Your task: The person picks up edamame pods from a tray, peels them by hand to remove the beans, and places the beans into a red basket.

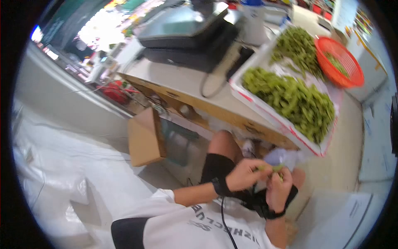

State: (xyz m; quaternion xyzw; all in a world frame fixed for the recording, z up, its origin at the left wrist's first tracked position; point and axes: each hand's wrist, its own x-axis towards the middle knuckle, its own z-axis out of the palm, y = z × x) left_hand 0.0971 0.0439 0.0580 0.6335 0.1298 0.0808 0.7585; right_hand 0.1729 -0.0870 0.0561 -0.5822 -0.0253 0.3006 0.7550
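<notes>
My left hand (247,174) is closed, its fingertips pinching one end of a green bean pod (277,168). Close against it, my right hand (279,191) is also closed on the pod, with a bit of green showing between its fingers. Both hands are over my lap, in front of the desk. On the desk, a white foam tray (271,115) with red tape on its rim holds two heaps of green pods (294,99). A red plastic colander (340,62) rests tilted on the tray's far right corner, with some small green pieces inside.
A black device with a flat glassy top (186,37) stands on the desk (166,76), a cable beside it. A cardboard box (145,137) is on the left, below the desk. A pale plastic bag (282,157) hangs near my knees. White sheeting (54,166) covers the left side.
</notes>
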